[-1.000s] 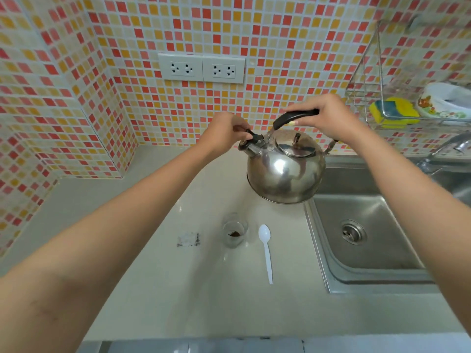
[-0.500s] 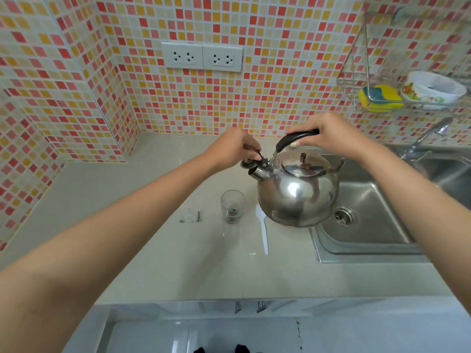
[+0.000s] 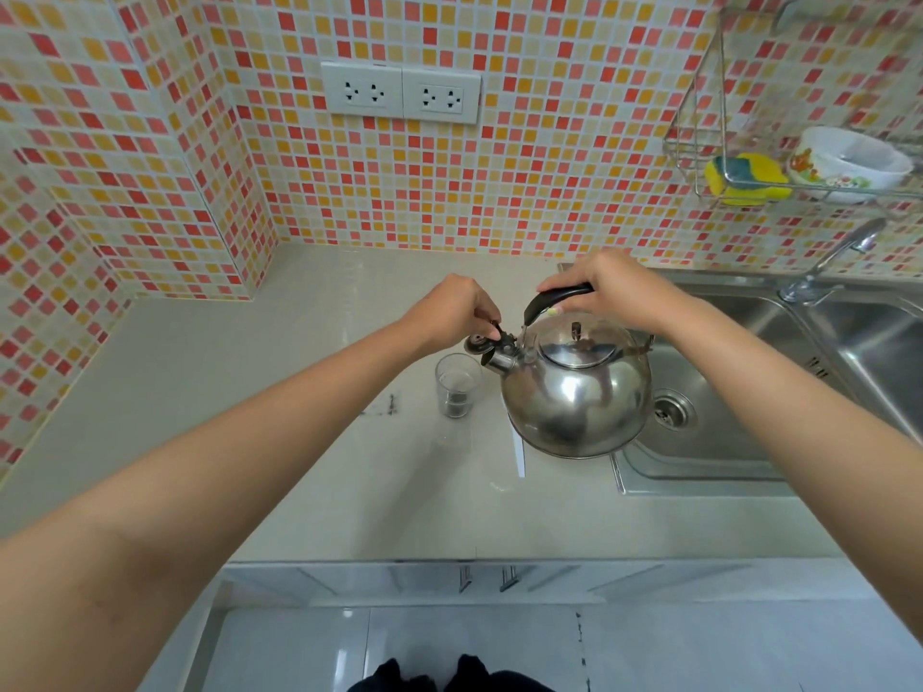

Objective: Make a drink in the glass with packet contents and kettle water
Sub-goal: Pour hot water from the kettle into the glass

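I take the glass (image 3: pixel 458 385) as my landmark and work down from the biggest thing. The countertop (image 3: pixel 309 442) carries it, with the sink (image 3: pixel 709 442) off to its right. The kettle (image 3: pixel 577 392) hangs just right of the glass, off the counter, spout angled toward the rim. My right hand (image 3: pixel 607 289) is wrapped tight around the black handle; my left hand (image 3: pixel 452 309) pinches the spout cap (image 3: pixel 480 344) above the glass. The glass holds a dark layer at the bottom, so I judge the packet contents are in. The torn packet (image 3: pixel 382 406) lies just left of the glass. A white spoon (image 3: pixel 518 454) shows below the kettle. I see no water falling, so pouring and stirring remain.
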Available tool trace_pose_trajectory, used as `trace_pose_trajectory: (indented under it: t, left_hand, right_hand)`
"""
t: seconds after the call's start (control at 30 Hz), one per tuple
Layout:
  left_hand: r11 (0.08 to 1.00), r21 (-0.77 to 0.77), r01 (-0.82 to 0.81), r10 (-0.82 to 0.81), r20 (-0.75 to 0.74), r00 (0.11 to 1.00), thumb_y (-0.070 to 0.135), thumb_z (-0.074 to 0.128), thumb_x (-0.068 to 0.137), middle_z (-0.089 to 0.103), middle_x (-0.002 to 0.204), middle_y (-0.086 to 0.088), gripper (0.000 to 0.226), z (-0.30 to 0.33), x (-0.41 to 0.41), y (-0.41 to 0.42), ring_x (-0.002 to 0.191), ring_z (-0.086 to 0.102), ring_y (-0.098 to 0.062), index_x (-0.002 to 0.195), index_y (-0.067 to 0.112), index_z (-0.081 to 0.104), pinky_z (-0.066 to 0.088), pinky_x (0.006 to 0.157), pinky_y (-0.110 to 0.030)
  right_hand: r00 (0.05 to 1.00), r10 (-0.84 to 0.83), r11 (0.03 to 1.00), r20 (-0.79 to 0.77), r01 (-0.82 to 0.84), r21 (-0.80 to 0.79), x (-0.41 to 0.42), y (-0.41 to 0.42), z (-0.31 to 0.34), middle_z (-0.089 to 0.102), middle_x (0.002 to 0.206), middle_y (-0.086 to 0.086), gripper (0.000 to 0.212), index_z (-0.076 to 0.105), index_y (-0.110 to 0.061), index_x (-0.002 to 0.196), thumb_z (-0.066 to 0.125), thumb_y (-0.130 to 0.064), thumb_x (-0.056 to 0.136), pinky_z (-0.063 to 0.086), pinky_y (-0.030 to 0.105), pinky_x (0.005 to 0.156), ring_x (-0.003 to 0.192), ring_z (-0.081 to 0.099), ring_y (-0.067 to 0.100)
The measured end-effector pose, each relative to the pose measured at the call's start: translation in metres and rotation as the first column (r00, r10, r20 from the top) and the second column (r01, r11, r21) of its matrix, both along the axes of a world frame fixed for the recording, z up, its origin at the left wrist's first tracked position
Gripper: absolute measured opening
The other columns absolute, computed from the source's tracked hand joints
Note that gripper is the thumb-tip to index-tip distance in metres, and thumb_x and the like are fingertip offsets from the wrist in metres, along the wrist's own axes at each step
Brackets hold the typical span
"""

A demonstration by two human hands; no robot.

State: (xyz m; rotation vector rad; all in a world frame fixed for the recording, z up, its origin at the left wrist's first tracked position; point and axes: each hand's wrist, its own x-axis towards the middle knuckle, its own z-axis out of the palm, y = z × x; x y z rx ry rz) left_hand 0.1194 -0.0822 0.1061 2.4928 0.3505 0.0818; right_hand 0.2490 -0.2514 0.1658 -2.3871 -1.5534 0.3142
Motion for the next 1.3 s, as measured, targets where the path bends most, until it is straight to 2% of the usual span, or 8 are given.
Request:
trace_pose_trajectory:
  t: [0.1, 0.2, 0.27, 0.3, 0.4, 0.6, 0.97, 1.3]
  left_hand:
    - [1.000, -0.013, -0.026, 0.026, -0.011, 1.000, 0.012, 0.074, 0.079, 0.075, 0.097, -0.013, 0.023, -0.005, -0.002, 0.001, 0.089, 0.068, -0.026, 0.100, 0.003, 0.075, 0.051, 0.079, -0.029]
    - [0.999, -0.024, -0.046, 0.045, -0.027, 0.999, 0.012, 0.074, 0.079, 0.075, 0.098, -0.013, 0.024, -0.008, -0.004, 0.002, 0.089, 0.068, -0.026, 0.101, 0.003, 0.075, 0.050, 0.078, -0.028]
    - [0.998, -0.023, -0.052, 0.051, -0.034, 0.998, 0.012, 0.074, 0.079, 0.074, 0.099, -0.014, 0.024, -0.009, -0.005, 0.002, 0.090, 0.068, -0.026, 0.102, 0.003, 0.075, 0.051, 0.078, -0.029]
    - [0.998, -0.018, -0.054, 0.053, -0.038, 0.998, 0.012, 0.074, 0.080, 0.074, 0.100, -0.014, 0.025, -0.010, -0.005, 0.002, 0.090, 0.068, -0.027, 0.102, 0.003, 0.075, 0.050, 0.077, -0.028]
    - [0.998, -0.013, -0.064, 0.063, -0.052, 0.997, 0.012, 0.074, 0.080, 0.074, 0.101, -0.014, 0.025, -0.013, -0.005, 0.002, 0.090, 0.067, -0.027, 0.103, 0.003, 0.074, 0.047, 0.074, -0.026]
    - [0.998, 0.000, -0.067, 0.067, -0.071, 0.995, 0.012, 0.074, 0.080, 0.074, 0.100, -0.013, 0.024, -0.016, -0.006, 0.005, 0.087, 0.066, -0.024, 0.102, 0.004, 0.075, 0.048, 0.074, -0.026]
    - [0.998, 0.022, -0.061, 0.062, -0.076, 0.995, 0.013, 0.074, 0.080, 0.074, 0.098, -0.012, 0.023, -0.018, -0.007, 0.008, 0.088, 0.067, -0.025, 0.101, 0.005, 0.075, 0.053, 0.081, -0.031]
    - [0.997, 0.010, -0.075, 0.076, -0.092, 0.993, 0.012, 0.073, 0.080, 0.074, 0.098, -0.014, 0.022, -0.018, -0.005, 0.009, 0.088, 0.066, -0.027, 0.101, 0.004, 0.075, 0.045, 0.072, -0.025]
  right_hand:
    - [1.000, 0.016, 1.000, -0.012, -0.016, -0.013, -0.001, 0.005, -0.004, 0.069, 0.098, -0.011, 0.034, 0.068, -0.021, 0.117, 0.069, -0.011, 0.084, 0.039, 0.013, 0.076, 0.075, 0.054, -0.003]
    - [1.000, 0.019, 0.999, 0.002, -0.019, -0.035, -0.002, 0.011, -0.007, 0.053, 0.075, -0.028, 0.034, 0.068, -0.022, 0.116, 0.069, -0.012, 0.084, 0.032, 0.008, 0.064, 0.067, 0.048, -0.010]
    - [1.000, 0.029, 0.998, 0.006, -0.029, -0.057, -0.003, 0.015, -0.008, 0.060, 0.082, -0.022, 0.035, 0.067, -0.022, 0.118, 0.069, -0.012, 0.084, 0.038, 0.015, 0.070, 0.070, 0.050, -0.004]
    - [0.999, 0.032, 0.997, 0.004, -0.032, -0.068, -0.003, 0.017, -0.009, 0.067, 0.092, -0.013, 0.036, 0.067, -0.021, 0.118, 0.069, -0.012, 0.084, 0.041, 0.020, 0.075, 0.075, 0.055, 0.003]
    - [0.999, 0.043, 0.995, 0.001, -0.043, -0.089, -0.003, 0.021, -0.010, 0.070, 0.111, 0.001, 0.036, 0.066, -0.020, 0.119, 0.069, -0.012, 0.084, 0.045, 0.026, 0.083, 0.087, 0.058, 0.011]
    - [0.998, 0.069, 0.988, 0.005, -0.068, -0.137, -0.006, 0.029, -0.009, 0.070, 0.115, 0.000, 0.035, 0.066, -0.019, 0.120, 0.068, -0.013, 0.085, 0.050, 0.031, 0.091, 0.099, 0.064, 0.015]
    - [0.994, 0.099, 0.979, 0.038, -0.090, -0.184, -0.008, 0.040, -0.005, 0.071, 0.115, 0.000, 0.035, 0.066, -0.018, 0.119, 0.069, -0.014, 0.084, 0.050, 0.035, 0.092, 0.100, 0.064, 0.017]
    - [0.990, 0.131, 0.969, 0.052, -0.117, -0.217, -0.009, 0.047, -0.001, 0.072, 0.112, 0.002, 0.034, 0.067, -0.017, 0.117, 0.070, -0.014, 0.083, 0.051, 0.041, 0.092, 0.098, 0.066, 0.020]
